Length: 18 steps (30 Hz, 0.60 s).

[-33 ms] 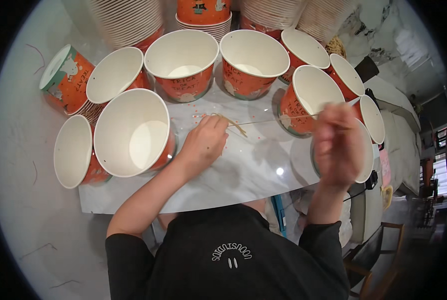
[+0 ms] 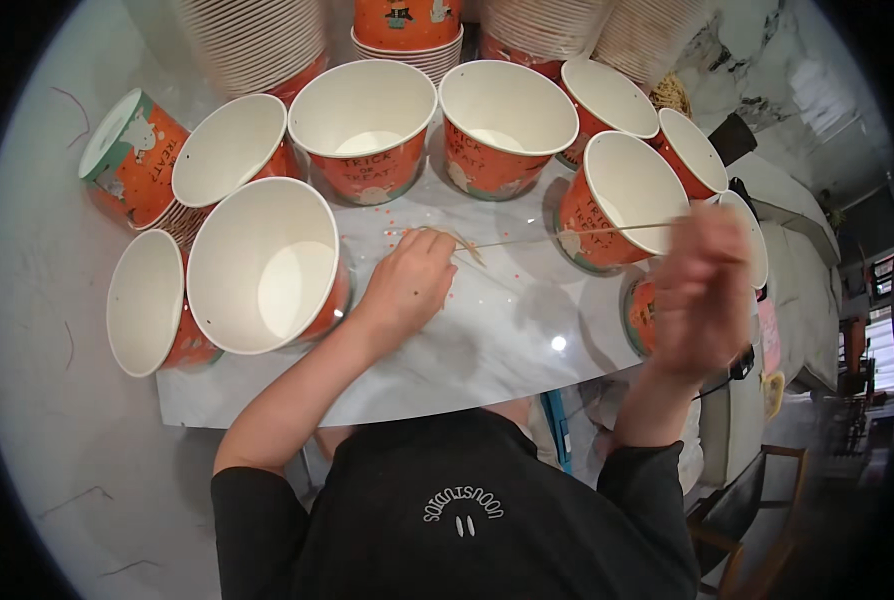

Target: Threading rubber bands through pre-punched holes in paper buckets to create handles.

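Observation:
My left hand (image 2: pixel 414 285) rests low over the middle of the table, its fingers closed on a small bunch of tan twine. From that bunch a thin strand of twine (image 2: pixel 537 240) runs nearly straight to my right hand (image 2: pixel 705 285), which is raised at the right and blurred. Its fingers are closed round the strand's far end. Behind the strand stands an orange paper bucket (image 2: pixel 592 225) with a cream inside. Another orange bucket (image 2: pixel 641 315) is mostly hidden by my right hand.
More open paper buckets curve round the table (image 2: pixel 447 375), such as a large one (image 2: pixel 222 265) at the left. Stacks of nested buckets (image 2: pixel 252 45) stand at the back. Small orange specks lie near my left hand. A chair (image 2: pixel 737 500) is at the lower right.
My right hand has moved a little to the right, drawing the strand of twine out longer. The loose loop by my left fingers has shrunk slightly; my left hand stays in place.

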{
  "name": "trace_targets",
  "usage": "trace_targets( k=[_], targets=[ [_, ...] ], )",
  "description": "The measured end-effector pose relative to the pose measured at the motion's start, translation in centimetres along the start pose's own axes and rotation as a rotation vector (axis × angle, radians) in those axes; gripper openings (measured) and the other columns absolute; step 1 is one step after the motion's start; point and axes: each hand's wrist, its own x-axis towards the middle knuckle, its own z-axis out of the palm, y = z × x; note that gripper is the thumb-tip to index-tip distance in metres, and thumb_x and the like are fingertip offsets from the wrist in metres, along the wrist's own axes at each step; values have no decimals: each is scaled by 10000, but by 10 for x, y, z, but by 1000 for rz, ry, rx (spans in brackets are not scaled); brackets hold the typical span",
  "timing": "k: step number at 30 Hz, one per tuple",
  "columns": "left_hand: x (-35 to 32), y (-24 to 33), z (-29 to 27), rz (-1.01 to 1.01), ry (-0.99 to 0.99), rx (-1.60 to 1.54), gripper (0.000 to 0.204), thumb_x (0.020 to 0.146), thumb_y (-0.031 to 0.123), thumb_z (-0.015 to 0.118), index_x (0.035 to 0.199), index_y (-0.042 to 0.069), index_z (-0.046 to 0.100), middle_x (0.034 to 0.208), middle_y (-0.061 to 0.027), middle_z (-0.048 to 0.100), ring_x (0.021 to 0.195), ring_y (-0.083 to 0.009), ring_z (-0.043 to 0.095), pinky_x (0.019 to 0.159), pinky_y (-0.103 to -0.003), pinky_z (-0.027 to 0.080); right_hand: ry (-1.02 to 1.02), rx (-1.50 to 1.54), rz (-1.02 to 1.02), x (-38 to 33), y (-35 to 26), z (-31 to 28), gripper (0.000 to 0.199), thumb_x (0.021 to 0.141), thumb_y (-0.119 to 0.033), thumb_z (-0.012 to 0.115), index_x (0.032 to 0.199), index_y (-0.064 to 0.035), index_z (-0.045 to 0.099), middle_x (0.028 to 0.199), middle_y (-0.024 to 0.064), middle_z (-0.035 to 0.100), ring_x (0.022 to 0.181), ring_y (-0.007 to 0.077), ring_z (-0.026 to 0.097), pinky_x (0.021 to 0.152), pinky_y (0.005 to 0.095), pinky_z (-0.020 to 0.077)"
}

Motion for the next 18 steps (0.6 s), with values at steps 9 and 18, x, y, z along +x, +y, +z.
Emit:
trace_targets(
  k=[9, 18],
  targets=[
    [0, 15, -9, -47, 54, 102, 421, 901, 66, 667, 1271, -74, 523, 1373, -283, 533, 1294, -443, 517, 1037, -469, 490, -184, 138, -291, 38, -34, 55, 222, 950, 35, 520, 1167, 48, 473, 1071, 117, 472, 979, 192, 482, 845, 287, 457],
    [-19, 116, -119, -272, 233, -713, 656, 847, -54, 761, 1436, -3, 479, 1357, -134, 623, 1104, -193, 691, 894, -305, 574, -394, -1195, 93, 50, 32, 69, 337, 824, 90, 519, 1113, 45, 686, 973, 170, 683, 814, 277, 682, 728, 351, 529]
  ],
)
